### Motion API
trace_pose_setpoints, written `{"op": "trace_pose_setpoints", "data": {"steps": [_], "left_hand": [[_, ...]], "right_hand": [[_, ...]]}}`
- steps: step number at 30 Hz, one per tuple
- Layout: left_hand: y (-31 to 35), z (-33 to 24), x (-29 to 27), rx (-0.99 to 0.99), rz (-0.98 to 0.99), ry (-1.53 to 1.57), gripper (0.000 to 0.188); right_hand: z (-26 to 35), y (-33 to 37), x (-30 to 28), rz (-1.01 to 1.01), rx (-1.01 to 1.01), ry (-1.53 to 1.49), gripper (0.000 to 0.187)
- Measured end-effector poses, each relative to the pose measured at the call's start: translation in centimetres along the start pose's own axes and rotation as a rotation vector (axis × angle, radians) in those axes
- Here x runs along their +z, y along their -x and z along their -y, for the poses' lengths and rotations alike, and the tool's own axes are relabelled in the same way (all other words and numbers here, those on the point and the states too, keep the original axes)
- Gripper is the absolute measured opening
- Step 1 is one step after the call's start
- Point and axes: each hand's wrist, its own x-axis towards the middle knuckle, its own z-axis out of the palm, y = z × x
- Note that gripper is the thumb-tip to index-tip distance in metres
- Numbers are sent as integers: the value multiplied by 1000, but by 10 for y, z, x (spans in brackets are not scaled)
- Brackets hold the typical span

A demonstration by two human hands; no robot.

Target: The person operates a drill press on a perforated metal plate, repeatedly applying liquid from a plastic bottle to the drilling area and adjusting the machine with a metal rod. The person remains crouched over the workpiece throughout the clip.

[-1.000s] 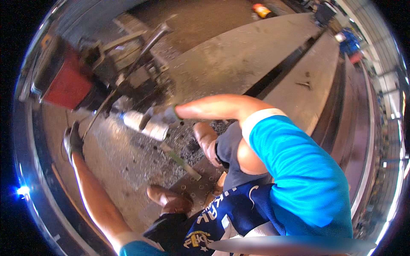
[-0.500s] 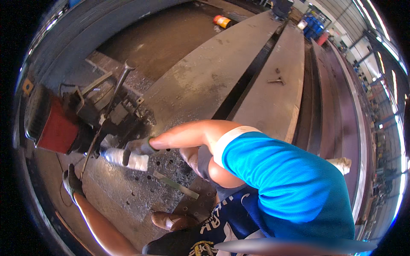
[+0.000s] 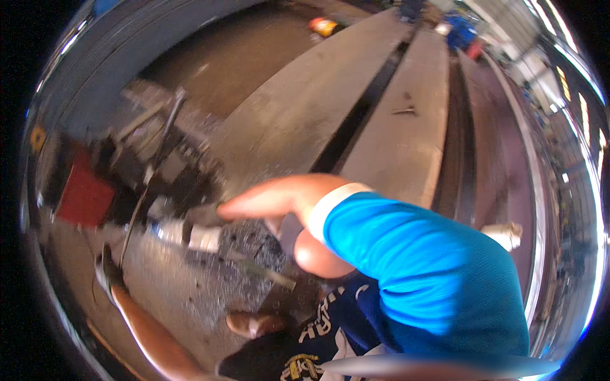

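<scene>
My left hand (image 3: 110, 275), in a dark glove, is beside the lower end of a long metal rod (image 3: 135, 219). Its fingers point up and look stretched out, with the rod along the hand's edge; blur hides whether they touch. My right hand (image 3: 199, 218), in a grey glove, lies over a pale, shiny cylinder (image 3: 204, 239) that looks like a plastic bottle on its side. The fingers wrap round its middle. The cylinder's far-left end lies close to the rod and a dark machine part. A red-sided box (image 3: 86, 193) stands left of the rod.
Below the cylinder is a perforated metal plate (image 3: 190, 279) with a flat strip (image 3: 264, 272) on it. Long steel plates (image 3: 305, 101) run away ahead, split by a dark gap. A small metal tool (image 3: 405, 111) lies on one. A yellow-and-red can (image 3: 325, 26) lies far off.
The whole view has shifted slightly and become blurred. Both hands keep nearly the same places, the right still on the cylinder and the left beside the rod.
</scene>
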Motion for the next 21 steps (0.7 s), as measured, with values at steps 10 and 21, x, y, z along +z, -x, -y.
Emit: {"op": "trace_pose_setpoints", "data": {"steps": [10,21], "left_hand": [[35,-38,-12,-18,-116,-163,58],[32,-40,-10,-127,-61,-140,62]], "right_hand": [[-8,-13,-4,166,274,-258,20],[-40,-32,-4,58,73,94,28]]}}
